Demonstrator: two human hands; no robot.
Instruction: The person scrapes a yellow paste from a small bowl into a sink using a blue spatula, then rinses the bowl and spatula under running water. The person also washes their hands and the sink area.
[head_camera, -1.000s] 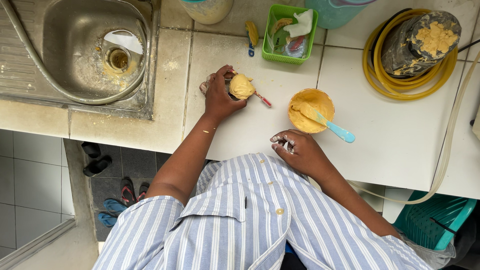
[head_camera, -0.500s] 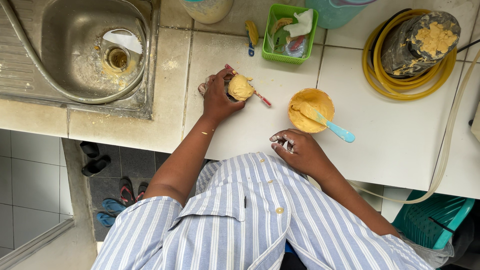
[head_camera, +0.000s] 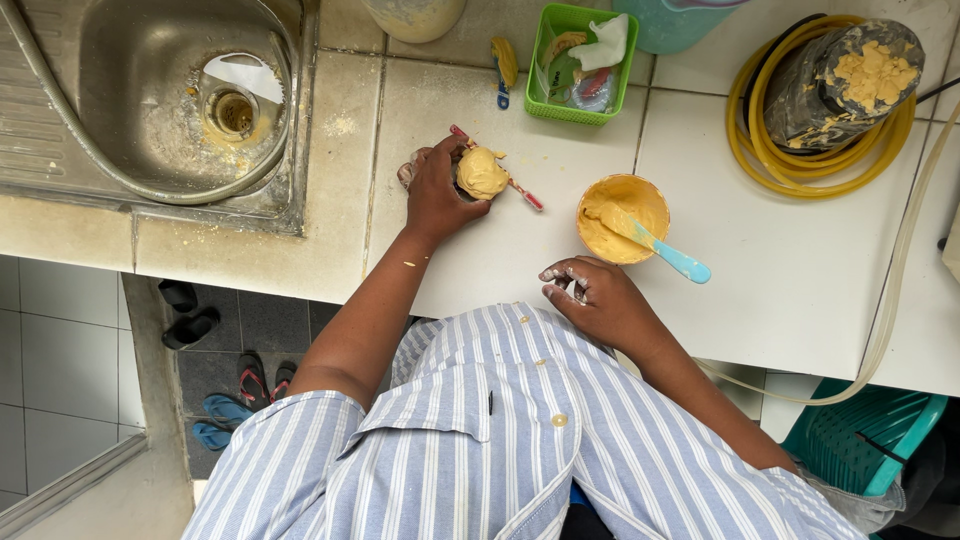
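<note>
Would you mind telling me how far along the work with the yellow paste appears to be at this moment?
Done: yellow paste sits mixed in the bowl with a blue-handled spatula resting in it. In hand: the left hand grips a paste-covered lump on a red-handled stick. The right hand, dusted white, rests empty. Left: much paste remains in the bowl.

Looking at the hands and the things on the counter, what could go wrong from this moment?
The left hand holds a soft yellow dough ball over a thin red-tipped stick; pressing could smear dough on the counter. The spatula leans out of the yellow bowl, so the floury right hand close by might knock it and tip the bowl.
</note>
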